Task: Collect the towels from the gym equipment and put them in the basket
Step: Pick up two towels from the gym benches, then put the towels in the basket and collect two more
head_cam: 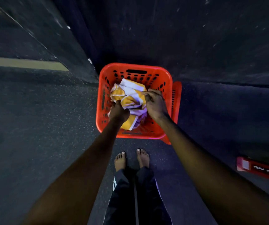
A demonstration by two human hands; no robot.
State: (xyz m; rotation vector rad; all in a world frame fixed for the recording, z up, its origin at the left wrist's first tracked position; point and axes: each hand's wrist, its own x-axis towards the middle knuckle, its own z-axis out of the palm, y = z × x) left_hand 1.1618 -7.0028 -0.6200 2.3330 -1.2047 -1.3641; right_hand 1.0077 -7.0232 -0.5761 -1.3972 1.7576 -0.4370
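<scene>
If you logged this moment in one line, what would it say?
stage: placing | left hand: gripping yellow-and-white towel | right hand: pinching same towel | towel: inside red basket | basket: on floor

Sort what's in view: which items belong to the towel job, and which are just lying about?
Part of the job:
- orange basket
- yellow and white towel, bunched inside the basket
- left hand, closed on the towel
- right hand, pinching the towel

Just lying about:
- red bar with white lettering on the floor at right
- flat orange piece leaning beside the basket

Dim, dark speckled rubber floor (41, 111)
</scene>
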